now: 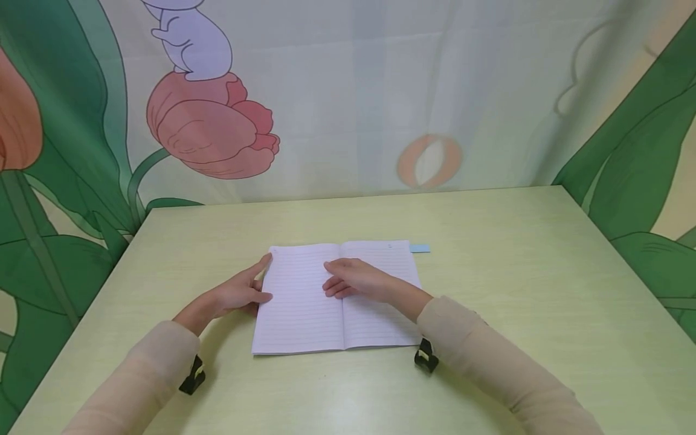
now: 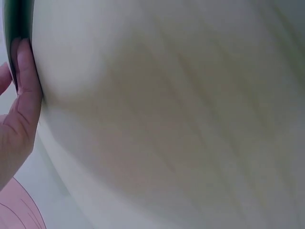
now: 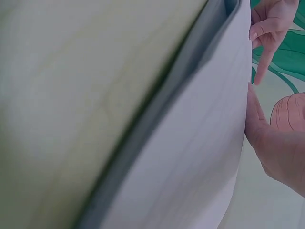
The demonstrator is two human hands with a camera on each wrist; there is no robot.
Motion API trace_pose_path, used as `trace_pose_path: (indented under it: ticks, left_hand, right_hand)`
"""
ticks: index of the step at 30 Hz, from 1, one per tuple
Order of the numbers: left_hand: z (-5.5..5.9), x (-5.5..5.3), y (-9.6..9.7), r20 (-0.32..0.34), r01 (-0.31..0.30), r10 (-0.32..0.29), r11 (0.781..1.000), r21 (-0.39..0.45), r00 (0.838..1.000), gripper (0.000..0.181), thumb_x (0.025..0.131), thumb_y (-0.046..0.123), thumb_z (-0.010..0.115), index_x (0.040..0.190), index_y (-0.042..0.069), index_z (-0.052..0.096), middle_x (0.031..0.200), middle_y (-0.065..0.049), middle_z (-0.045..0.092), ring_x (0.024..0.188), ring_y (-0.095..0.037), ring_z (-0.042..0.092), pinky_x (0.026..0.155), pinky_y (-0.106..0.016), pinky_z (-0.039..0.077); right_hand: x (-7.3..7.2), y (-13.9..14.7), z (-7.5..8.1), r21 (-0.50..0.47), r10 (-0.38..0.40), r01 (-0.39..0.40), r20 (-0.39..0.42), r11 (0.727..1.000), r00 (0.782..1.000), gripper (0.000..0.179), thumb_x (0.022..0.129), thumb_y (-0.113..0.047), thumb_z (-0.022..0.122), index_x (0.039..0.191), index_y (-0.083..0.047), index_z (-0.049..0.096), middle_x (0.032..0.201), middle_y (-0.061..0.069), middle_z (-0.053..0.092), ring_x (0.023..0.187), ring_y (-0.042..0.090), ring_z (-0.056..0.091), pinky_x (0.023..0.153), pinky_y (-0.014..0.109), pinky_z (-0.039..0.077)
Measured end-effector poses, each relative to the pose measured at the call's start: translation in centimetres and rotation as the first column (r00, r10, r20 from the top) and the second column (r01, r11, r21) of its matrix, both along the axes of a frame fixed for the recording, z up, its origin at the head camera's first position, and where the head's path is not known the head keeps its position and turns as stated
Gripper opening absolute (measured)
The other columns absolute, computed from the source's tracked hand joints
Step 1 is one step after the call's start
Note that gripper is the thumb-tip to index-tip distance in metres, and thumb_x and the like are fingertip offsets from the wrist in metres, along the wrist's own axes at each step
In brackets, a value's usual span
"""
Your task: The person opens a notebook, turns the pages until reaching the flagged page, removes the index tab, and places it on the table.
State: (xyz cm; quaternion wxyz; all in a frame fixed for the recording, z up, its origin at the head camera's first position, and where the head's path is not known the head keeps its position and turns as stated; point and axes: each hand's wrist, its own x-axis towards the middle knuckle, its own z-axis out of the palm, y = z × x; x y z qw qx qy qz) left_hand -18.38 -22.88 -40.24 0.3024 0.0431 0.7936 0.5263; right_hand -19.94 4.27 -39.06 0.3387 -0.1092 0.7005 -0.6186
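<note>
An open notebook [image 1: 299,326] with blank lined pages lies on the table in the head view. My left hand [image 1: 236,294] grips its left edge, thumb over the page margin, the index finger stretched toward the upper corner and other fingers partly hidden. The left wrist view shows that hand [image 2: 25,109] at a dark cover edge. Over the centre fold, my right hand [image 1: 361,280] rests on the pages with relaxed, slightly bent fingers and holds nothing. Seen from the right wrist, the notebook [image 3: 190,133] rises slightly in layers, with the right hand [image 3: 279,148] at its far side.
A light blue tab [image 1: 420,248] sticks out from the notebook's upper right edge. The pale wooden table [image 1: 516,254] extends on all sides of it. Behind the table hangs a printed curtain [image 1: 337,121] with flowers and leaves. Small black devices [image 1: 426,355] are strapped at both wrists.
</note>
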Motion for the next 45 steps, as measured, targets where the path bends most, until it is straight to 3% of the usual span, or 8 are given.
trace_pose_path:
  ticks: [8,17,21,24,29,33,39,45]
  left_hand:
    - [-0.1,-0.2,0.0,-0.015,0.015,-0.015,0.999,-0.039,1.000,0.081,0.089,0.000,0.054,0.147,0.013,0.000,0.089,-0.014,0.062,0.071,-0.020,0.060,0.063,-0.032,0.048]
    - [0.1,0.0,-0.1,-0.024,0.015,-0.016,0.998,-0.066,1.000,0.080,0.089,0.002,0.055,0.147,0.012,0.001,0.084,-0.013,0.060,0.070,-0.020,0.059,0.062,-0.031,0.048]
    - [0.1,0.0,-0.1,-0.023,0.012,-0.014,0.998,-0.065,1.000,0.080,0.089,0.001,0.055,0.147,0.012,0.001,0.085,-0.013,0.061,0.070,-0.020,0.059,0.063,-0.031,0.048]
    - [0.0,-0.1,-0.1,-0.023,0.013,-0.014,0.998,-0.064,1.000,0.080,0.089,0.002,0.055,0.147,0.013,0.002,0.087,-0.014,0.061,0.071,-0.020,0.059,0.064,-0.032,0.049]
    - [-0.1,-0.2,-0.1,-0.017,0.011,-0.012,0.998,-0.064,1.000,0.080,0.089,0.002,0.055,0.147,0.014,0.002,0.088,-0.015,0.060,0.072,-0.021,0.060,0.064,-0.032,0.049]
    - [-0.1,-0.2,-0.1,-0.016,0.009,-0.010,0.998,-0.068,1.000,0.080,0.089,0.002,0.055,0.148,0.014,0.002,0.088,-0.014,0.060,0.072,-0.020,0.059,0.064,-0.032,0.049]
    - [0.0,-0.1,0.0,-0.016,0.011,-0.012,0.998,-0.068,1.000,0.080,0.089,0.002,0.055,0.148,0.014,0.003,0.088,-0.014,0.060,0.072,-0.021,0.059,0.064,-0.032,0.049]
    - [0.0,-0.2,0.0,-0.019,0.009,-0.010,0.998,-0.067,1.000,0.080,0.088,0.001,0.055,0.147,0.014,0.003,0.087,-0.014,0.060,0.072,-0.021,0.059,0.065,-0.032,0.049]
  right_hand:
    - [-0.3,2.2,-0.5,0.038,0.006,0.000,-0.162,0.999,0.987,0.042,0.088,-0.006,0.057,0.127,0.006,0.045,0.103,0.020,0.062,0.089,0.022,0.061,0.077,0.032,0.049]
    - [-1.1,5.8,-0.4,0.130,0.025,0.012,-0.273,0.991,0.962,0.045,0.086,-0.011,0.061,0.125,0.004,0.048,0.103,0.013,0.063,0.089,0.018,0.060,0.075,0.033,0.049]
    - [-1.2,7.4,-0.4,0.206,0.070,0.014,-0.393,0.978,0.917,0.047,0.083,-0.014,0.066,0.124,0.004,0.050,0.106,0.013,0.063,0.097,0.021,0.058,0.082,0.035,0.046]
    - [-1.1,8.8,-0.5,0.305,0.149,0.013,-0.503,0.952,0.851,0.053,0.079,-0.021,0.071,0.123,0.002,0.052,0.113,0.013,0.060,0.107,0.024,0.054,0.090,0.038,0.041]
    - [-1.1,11.0,-0.9,0.483,0.316,0.012,-0.592,0.875,0.741,0.068,0.073,-0.033,0.075,0.128,-0.001,0.050,0.130,0.014,0.049,0.125,0.031,0.037,0.100,0.046,0.029]
    - [-1.0,12.4,-1.2,0.627,0.444,0.020,-0.574,0.779,0.688,0.090,0.069,-0.046,0.074,0.139,-0.004,0.035,0.143,0.015,0.032,0.133,0.037,0.016,0.099,0.059,0.017]
    - [-0.6,13.8,-0.9,0.793,0.636,-0.070,-0.429,0.606,0.641,0.120,0.060,-0.066,0.070,0.147,-0.008,0.009,0.151,0.014,0.001,0.135,0.038,-0.007,0.094,0.068,0.004]
    - [-0.1,13.8,-0.8,0.865,0.721,-0.073,-0.363,0.496,0.590,0.128,0.055,-0.072,0.067,0.146,-0.006,0.006,0.150,0.017,-0.006,0.134,0.040,-0.009,0.094,0.069,0.005]
